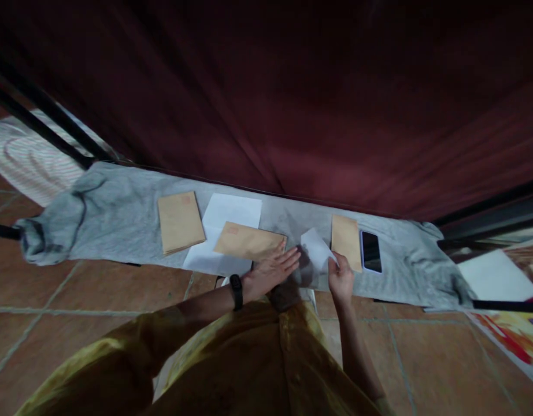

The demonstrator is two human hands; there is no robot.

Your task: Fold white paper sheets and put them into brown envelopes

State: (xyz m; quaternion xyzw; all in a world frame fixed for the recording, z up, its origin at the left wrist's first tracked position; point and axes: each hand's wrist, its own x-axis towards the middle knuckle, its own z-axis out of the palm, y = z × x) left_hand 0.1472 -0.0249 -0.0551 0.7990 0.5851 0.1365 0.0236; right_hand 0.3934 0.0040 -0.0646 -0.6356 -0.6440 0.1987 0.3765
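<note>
While the right hand (341, 280) pinches white paper (316, 251) near an envelope (345, 240) and phone (371, 251), left hand (273, 268) lies open.

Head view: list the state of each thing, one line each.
left hand, flat and open, at the middle envelope corner
right hand, pinching the folded white paper
middle envelope, lying across the white sheets
phone, face up, screen dark
envelope stack, flat, untouched
right envelope, flat beside the phone
grey cloth, spread out, ends bunched
</note>
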